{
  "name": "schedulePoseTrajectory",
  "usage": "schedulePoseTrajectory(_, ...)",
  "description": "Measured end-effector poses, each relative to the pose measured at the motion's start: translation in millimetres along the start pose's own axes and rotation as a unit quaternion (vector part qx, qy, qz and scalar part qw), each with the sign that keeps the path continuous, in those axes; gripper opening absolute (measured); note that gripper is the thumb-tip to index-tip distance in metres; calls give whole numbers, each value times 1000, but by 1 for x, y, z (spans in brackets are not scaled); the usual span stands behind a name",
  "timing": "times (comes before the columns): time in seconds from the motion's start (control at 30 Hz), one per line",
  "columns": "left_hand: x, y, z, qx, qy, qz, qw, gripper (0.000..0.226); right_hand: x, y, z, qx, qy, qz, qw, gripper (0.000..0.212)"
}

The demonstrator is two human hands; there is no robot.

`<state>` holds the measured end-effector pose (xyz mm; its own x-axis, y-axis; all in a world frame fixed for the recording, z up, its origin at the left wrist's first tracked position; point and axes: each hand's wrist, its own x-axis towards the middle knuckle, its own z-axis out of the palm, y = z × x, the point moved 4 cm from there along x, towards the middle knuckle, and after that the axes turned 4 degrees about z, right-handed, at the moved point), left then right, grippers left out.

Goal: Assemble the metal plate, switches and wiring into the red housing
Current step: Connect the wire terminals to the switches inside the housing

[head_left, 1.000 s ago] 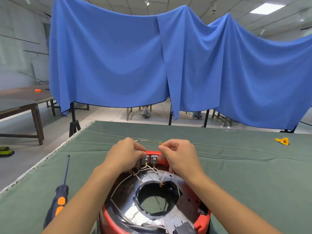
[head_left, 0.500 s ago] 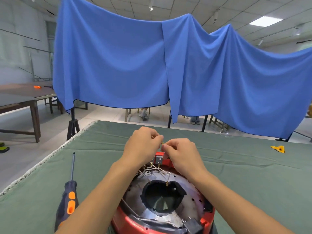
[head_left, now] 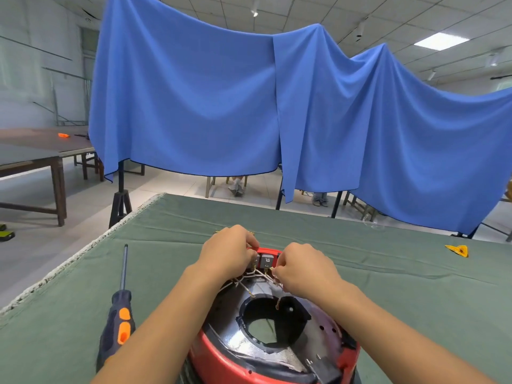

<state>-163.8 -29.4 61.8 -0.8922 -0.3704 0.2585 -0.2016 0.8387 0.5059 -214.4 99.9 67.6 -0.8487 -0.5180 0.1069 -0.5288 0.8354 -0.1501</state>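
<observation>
The red housing (head_left: 221,358) lies upside down on the green table in front of me. A shiny metal plate (head_left: 241,339) with a large black-rimmed hole sits inside it. Two grey switches (head_left: 266,260) stand at the housing's far rim. White wires (head_left: 243,285) with brass terminals run from them across the plate. My left hand (head_left: 228,252) has its fingers curled at the left switch, pinching wiring there. My right hand (head_left: 303,270) pinches a wire terminal just right of the switches. The fingertips hide the exact contact points.
A black and orange screwdriver (head_left: 119,317) lies on the green cloth (head_left: 401,286) to the left of the housing. A small yellow piece (head_left: 458,250) lies far right. Blue drapes hang behind the table; the table's left edge runs diagonally.
The hands have parted: the left one dropped to the left switch, and the right one moved right and down to a terminal. My view also shifted slightly.
</observation>
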Motion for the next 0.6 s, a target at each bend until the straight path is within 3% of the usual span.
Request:
schedulePoseTrajectory(0.17,1,3,0,3,0,-10,1000,17,0,-5,4,-54,49,-23,997,23)
schedulePoseTrajectory(0.43,-1,7,-1,10,26,-23,999,20,-2,1,11,-54,90,-38,994,24)
schedulePoseTrajectory(0.6,-2,3,3,-41,32,-37,998,17,-5,1,14,-40,103,-45,993,25)
